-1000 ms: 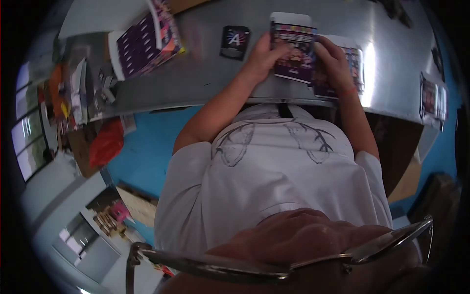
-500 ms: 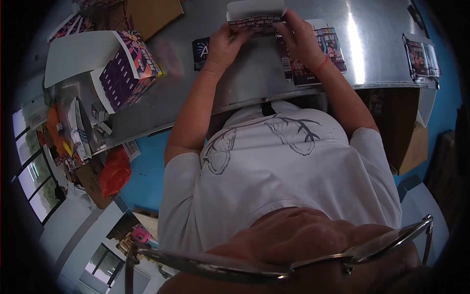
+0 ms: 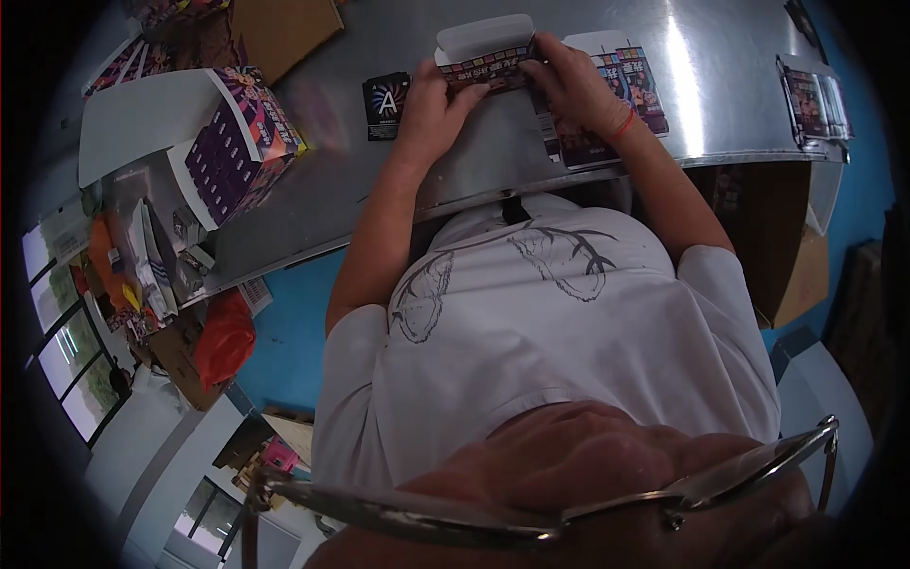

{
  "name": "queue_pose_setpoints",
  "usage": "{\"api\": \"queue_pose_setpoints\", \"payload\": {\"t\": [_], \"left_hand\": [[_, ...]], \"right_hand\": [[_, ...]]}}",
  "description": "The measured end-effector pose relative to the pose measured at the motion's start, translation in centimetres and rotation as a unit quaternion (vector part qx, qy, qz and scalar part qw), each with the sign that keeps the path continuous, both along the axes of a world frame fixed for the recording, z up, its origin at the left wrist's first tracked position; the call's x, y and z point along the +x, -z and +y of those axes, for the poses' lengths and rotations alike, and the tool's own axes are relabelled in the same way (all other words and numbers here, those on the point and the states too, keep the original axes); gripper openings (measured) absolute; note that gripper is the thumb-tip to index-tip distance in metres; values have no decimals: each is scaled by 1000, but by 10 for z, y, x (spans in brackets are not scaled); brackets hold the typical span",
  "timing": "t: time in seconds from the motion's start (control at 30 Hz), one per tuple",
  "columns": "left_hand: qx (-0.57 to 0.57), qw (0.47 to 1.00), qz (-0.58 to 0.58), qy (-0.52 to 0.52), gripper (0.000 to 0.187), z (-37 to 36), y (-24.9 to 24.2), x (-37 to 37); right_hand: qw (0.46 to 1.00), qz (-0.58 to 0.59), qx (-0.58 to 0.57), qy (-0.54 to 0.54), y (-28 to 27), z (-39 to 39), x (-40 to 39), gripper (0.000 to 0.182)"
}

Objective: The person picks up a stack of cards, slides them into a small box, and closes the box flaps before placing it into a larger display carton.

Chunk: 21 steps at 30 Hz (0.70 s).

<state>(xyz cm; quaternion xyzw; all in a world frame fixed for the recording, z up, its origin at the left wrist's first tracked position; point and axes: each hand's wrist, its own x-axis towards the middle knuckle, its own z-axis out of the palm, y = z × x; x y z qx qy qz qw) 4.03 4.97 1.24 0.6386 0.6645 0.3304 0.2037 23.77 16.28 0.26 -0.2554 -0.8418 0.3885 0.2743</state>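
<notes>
Holding a small dark printed cardboard carton, white flap up, between left hand and right hand, fingers closed in on both ends. It's over a shiny grey metal table, can't tell if touching. Flat dark printed cartons lie by the right hand, big purple-and-white box off left. Bright blue floor below, dark-framed windows far left.

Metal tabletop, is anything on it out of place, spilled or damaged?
I see nothing spilled or plainly damaged. The flat cartons by the right hand look slightly untidy: their edges are staggered rather than lined up. The held carton is open, probably normal during handling.
</notes>
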Motion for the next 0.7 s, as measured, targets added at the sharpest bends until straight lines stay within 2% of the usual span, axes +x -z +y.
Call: {"api": "queue_pose_setpoints", "payload": {"t": [0.07, 0.1, 0.17, 0.23, 0.3, 0.37, 0.43, 0.5, 0.63, 0.7], "left_hand": [[28, 958, -279, -63, 39, -4, 5, -2], [27, 957, -281, -62, 39, -5, 7, -8], [-43, 895, -442, -26, 40, -4, 10, -21], [-52, 889, -456, -7, 38, -2, 0, -21], [-63, 880, -470, 12, 36, 1, -8, -18], [-51, 849, -525, 16, 31, 3, -13, -16], [-44, 853, -520, 2, 26, 5, -13, -17], [-35, 857, -514, -13, 22, 7, -15, -17], [47, 900, -432, -29, 18, 8, -13, -17], [83, 910, -405, -23, 19, 9, -10, -16]], "right_hand": [[1000, -1, 1, -2, -1, -1, 2, 24], [1000, -3, 2, -6, -1, -3, 4, 24], [1000, 19, -16, -17, -3, -6, 5, 26], [998, 43, -31, -27, -6, -5, 7, 28], [985, 61, -154, -55, -12, -2, 12, 32], [985, 65, -154, -36, -22, -6, 9, 33], [985, 68, -154, -20, -27, -7, 5, 34], [998, 59, -23, 14, -28, -3, 2, 26], [995, 60, -72, 19, -40, -5, -5, 23], [989, 145, 7, 4, -35, -4, -9, 19]]}}
